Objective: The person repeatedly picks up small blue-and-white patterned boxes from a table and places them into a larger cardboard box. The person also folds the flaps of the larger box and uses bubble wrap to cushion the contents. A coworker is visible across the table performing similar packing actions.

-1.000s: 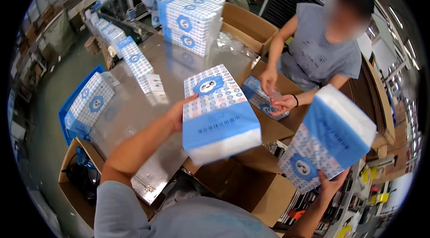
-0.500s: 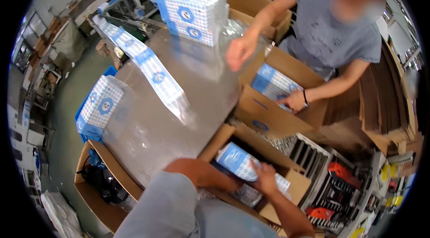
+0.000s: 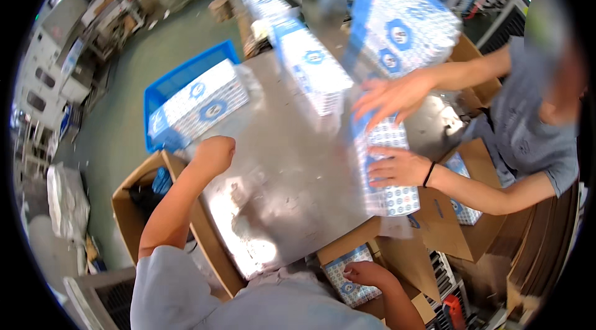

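Note:
My left hand (image 3: 215, 153) is over the near left side of the metal table, fingers curled in and nothing visible in them. Just beyond it, a blue-and-white patterned pack in clear film (image 3: 208, 101) lies across the edge of a blue plastic bin (image 3: 152, 95). My right hand (image 3: 365, 273), loosely curled, hovers over the open cardboard carton (image 3: 338, 247) in front of me. A similar patterned pack (image 3: 351, 289) lies inside that carton, partly under the hand; whether they touch is unclear.
Across the table, a co-worker's two hands (image 3: 400, 167) rest on a long patterned pack (image 3: 391, 196). A row of packs (image 3: 313, 60) runs to the far edge beside a large stack (image 3: 403, 26). Another carton (image 3: 487, 175) stands by the co-worker; one with dark contents (image 3: 133, 196) is at my left.
My left hand has left the carton and swung left over the table. My right hand has let go of the pack. The co-worker's hands have moved onto a pack on the table. The view has turned left.

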The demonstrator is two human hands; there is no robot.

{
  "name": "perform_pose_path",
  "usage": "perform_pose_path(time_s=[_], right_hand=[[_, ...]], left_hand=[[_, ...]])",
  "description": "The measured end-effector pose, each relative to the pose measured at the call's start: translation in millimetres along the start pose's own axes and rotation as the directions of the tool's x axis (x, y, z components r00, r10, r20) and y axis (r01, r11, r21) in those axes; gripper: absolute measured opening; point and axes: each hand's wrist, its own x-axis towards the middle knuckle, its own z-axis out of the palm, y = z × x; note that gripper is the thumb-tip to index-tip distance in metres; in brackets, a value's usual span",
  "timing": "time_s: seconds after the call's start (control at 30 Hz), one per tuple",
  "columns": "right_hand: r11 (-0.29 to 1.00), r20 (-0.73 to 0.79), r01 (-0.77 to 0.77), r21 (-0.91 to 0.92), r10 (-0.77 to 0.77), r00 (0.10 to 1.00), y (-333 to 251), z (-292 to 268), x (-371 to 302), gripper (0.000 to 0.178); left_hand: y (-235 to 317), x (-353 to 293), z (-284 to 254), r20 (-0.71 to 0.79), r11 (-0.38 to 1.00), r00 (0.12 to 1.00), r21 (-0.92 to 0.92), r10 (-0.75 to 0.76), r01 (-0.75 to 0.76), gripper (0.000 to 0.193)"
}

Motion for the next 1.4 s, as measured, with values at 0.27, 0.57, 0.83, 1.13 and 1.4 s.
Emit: perform_pose_path(time_s=[0.27, 0.57, 0.83, 1.13, 1.4], right_hand=[[0.799, -0.500, 0.485, -0.357, -0.601, 0.623, -174.0, -64.8, 131.7, 0.042], [0.577, -0.306, 0.416, -0.703, -0.774, 0.555, -187.5, -59.1, 258.0, 0.029], [0.794, -0.600, 0.332, -0.509, -0.604, 0.524, -62.0, -29.6, 142.9, 0.025], [0.998, -0.906, -0.054, 0.034, 0.054, 0.421, 118.0, 159.4, 47.1, 0.018], [0.778, -0.714, 0.058, 0.625, 0.541, 0.445, 156.4, 230.1, 56.3, 0.062]], left_hand=[[-8.0, -77.2, 100.3, -0.076, 0.985, 0.990, -0.128, -0.122, 0.111, 0.064], [-25.2, -84.6, 141.2, 0.102, 0.817, 0.947, -0.483, -0.303, 0.314, 0.063], [15.7, -68.6, 112.6, 0.529, 0.246, 0.844, -0.810, -0.085, 0.533, 0.031], [302.7, -29.4, 216.0, 0.530, 0.663, 0.456, -0.720, 0.715, -0.203, 0.014], [335.4, -70.3, 396.1, 0.810, 0.812, 0.352, -0.240, 0.470, -0.532, 0.031]])
